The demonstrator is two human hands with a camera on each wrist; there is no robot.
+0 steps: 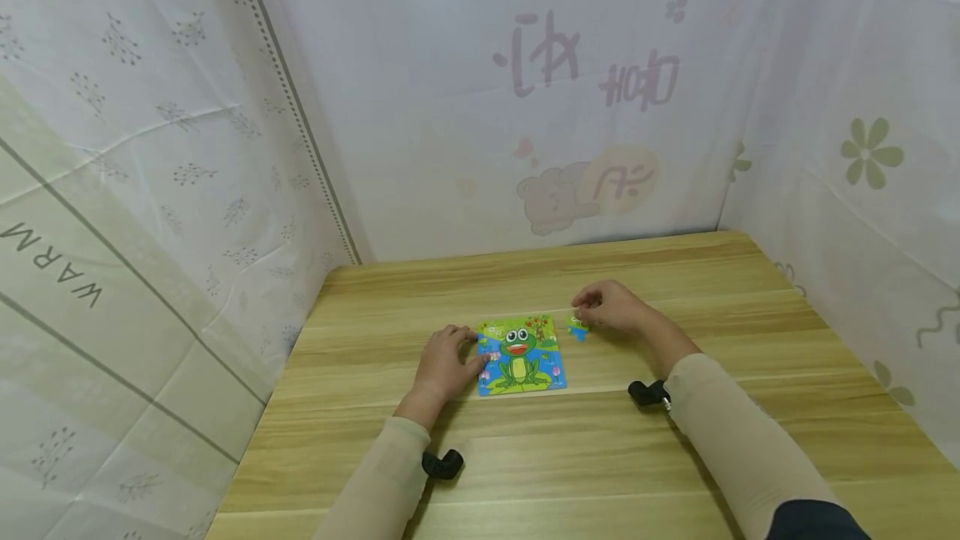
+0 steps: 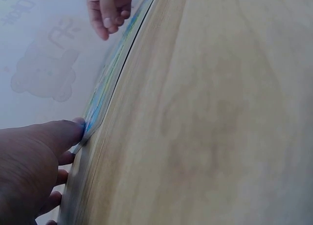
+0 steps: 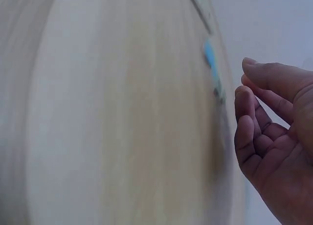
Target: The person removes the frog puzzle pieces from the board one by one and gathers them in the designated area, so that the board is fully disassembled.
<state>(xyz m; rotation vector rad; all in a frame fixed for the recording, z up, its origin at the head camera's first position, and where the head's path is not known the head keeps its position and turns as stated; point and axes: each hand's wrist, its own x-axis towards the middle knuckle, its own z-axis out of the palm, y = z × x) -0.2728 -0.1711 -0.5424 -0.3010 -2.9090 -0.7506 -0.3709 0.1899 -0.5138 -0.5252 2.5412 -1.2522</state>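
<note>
A square frog jigsaw puzzle (image 1: 521,357) lies flat on the table. My left hand (image 1: 445,363) is at its left side, the thumb on its left edge and a fingertip near the upper left corner. In the left wrist view the thumb (image 2: 66,133) touches the puzzle's corner. To the right of the puzzle lies a loose blue and green jigsaw piece (image 1: 577,329). Over this piece is my right hand (image 1: 611,305), fingers loosely curled. The right wrist view has the jigsaw piece (image 3: 211,58) on the table, apart from the right hand's (image 3: 274,117) fingertips; nothing shows between them.
The wood-grain table (image 1: 540,465) runs back to a printed cloth (image 1: 465,107) hanging behind it. More patterned cloth hangs at both sides. Each wrist wears a black camera, one on the left (image 1: 442,465) and another on the right (image 1: 648,394).
</note>
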